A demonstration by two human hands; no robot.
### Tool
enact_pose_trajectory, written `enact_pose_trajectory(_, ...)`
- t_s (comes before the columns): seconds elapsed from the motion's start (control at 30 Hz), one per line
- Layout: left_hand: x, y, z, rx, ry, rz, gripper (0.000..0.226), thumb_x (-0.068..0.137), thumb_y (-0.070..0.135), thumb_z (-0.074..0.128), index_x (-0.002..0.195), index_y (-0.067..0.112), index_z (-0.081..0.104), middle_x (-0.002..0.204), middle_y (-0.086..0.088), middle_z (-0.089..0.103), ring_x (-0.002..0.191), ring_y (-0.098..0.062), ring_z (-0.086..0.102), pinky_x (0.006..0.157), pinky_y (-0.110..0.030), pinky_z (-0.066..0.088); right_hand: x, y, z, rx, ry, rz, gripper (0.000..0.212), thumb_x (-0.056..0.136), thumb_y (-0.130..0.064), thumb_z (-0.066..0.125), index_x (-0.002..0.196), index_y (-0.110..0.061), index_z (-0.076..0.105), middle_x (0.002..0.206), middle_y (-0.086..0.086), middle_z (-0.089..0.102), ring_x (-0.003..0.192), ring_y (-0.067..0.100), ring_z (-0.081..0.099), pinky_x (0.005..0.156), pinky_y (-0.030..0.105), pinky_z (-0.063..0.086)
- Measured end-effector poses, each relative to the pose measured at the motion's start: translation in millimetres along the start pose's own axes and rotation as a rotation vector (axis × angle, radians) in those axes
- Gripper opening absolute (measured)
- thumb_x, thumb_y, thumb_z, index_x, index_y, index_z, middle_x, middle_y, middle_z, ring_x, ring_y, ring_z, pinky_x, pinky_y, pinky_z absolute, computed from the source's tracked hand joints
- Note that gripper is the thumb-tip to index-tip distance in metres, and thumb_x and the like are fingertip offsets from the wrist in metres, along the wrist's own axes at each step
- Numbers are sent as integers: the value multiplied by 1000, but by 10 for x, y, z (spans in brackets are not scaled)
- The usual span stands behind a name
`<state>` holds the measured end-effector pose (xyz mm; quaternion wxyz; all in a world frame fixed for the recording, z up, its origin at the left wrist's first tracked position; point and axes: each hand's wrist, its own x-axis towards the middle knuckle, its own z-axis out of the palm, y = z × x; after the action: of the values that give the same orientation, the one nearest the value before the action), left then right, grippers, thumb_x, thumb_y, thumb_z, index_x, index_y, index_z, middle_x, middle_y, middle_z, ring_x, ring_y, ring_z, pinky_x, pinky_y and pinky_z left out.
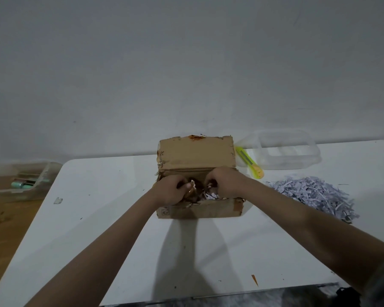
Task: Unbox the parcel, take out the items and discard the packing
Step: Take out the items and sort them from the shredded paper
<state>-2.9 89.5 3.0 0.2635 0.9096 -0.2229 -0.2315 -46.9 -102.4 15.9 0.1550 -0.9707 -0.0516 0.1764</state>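
Note:
A brown cardboard box (208, 210) stands open at the middle of the white table (111, 218), its far flap (196, 152) raised upright. Both of my hands reach into it. My left hand (171, 191) has its fingers curled round a brownish object among the filling at the box's left. My right hand (224, 181) curls its fingers into the shredded white paper (211, 195) inside the box. The rest of the box's contents are hidden by my hands.
A pile of shredded paper (315, 196) lies on the table to the right. A yellow-green utility knife (249, 162) and a clear plastic container (288, 151) sit behind it. Another clear bin (22, 178) stands on the floor at the left.

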Motion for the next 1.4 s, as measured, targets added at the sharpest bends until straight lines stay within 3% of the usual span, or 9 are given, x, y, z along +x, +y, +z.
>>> enact_pose_trajectory(0.1, -7, -10, 6, 85, -50, -36, 28, 95, 35, 46, 101, 12, 60, 101, -6, 63, 90, -20, 55, 77, -30, 41, 20, -64, -17, -167, -25, 66, 9, 79, 2, 58, 83, -6, 55, 79, 7, 55, 73, 24, 54, 50, 27, 38)
enact_pose_trajectory(0.23, 36, -7, 66, 158, -122, -70, 25, 96, 35, 43, 102, 13, 54, 114, -11, 61, 102, -27, 54, 84, -34, 42, 35, -145, 16, -277, -204, 109, 13, 81, -2, 58, 87, -9, 48, 82, 8, 47, 76, 22, 49, 60, 30, 41)
enact_pose_trajectory(0.43, 19, 101, 52, 35, -193, -99, 29, 97, 30, 42, 112, 10, 57, 114, -9, 59, 98, -22, 52, 83, -31, 41, 57, -72, 104, 59, -205, 115, 32, 84, -9, 56, 115, -6, 53, 116, 15, 57, 96, 27, 55, 75, 38, 48)
enact_pose_trajectory(0.5, 29, 100, 57, 5, -207, -107, 27, 97, 29, 43, 107, 11, 59, 110, -8, 60, 98, -21, 53, 82, -30, 41, 61, -80, 146, 180, -184, 126, 36, 83, -7, 59, 118, -11, 54, 109, 7, 58, 100, 27, 57, 82, 39, 51)
enact_pose_trajectory(0.63, 42, 102, 94, -54, -218, -133, 23, 94, 23, 49, 91, 5, 64, 86, -7, 61, 78, -18, 52, 67, -27, 41, 86, -166, 228, 377, -139, 178, 24, 82, -3, 60, 106, -5, 65, 77, 5, 57, 78, 22, 53, 62, 30, 42)
enact_pose_trajectory(0.73, 24, 102, 138, -131, -179, -149, 17, 89, 17, 57, 77, 8, 67, 66, -4, 59, 61, -14, 50, 54, -21, 39, 100, -216, 270, 484, -112, 200, 20, 80, 0, 62, 99, 3, 68, 75, 19, 60, 73, 20, 50, 61, 29, 39)
enact_pose_trajectory(0.83, -7, 112, 158, -229, -77, -172, 14, 88, 16, 62, 78, 8, 70, 55, -1, 55, 50, -10, 47, 42, -14, 36, 113, -235, 251, 551, -76, 201, 15, 75, 3, 69, 89, 1, 72, 72, 9, 62, 72, 19, 53, 62, 29, 43)
enact_pose_trajectory(1.13, -16, 382, -130, -444, 188, -87, 17, 81, 15, 71, 96, 7, 69, 70, 2, 62, 59, -9, 55, 54, -20, 44, -41, -245, -280, 705, 115, 138, 27, 65, 8, 76, 71, -18, 71, 80, 10, 72, 82, 25, 66, 82, 42, 55)
enact_pose_trajectory(1.4, 74, 1153, -23, -522, 231, 99, 14, 81, 16, 72, 89, 13, 60, 90, -10, 68, 77, -18, 64, 63, -28, 52, -607, 248, -758, 821, 252, 193, 25, 67, 18, 70, 87, 3, 71, 85, 23, 68, 76, 28, 63, 79, 42, 56)
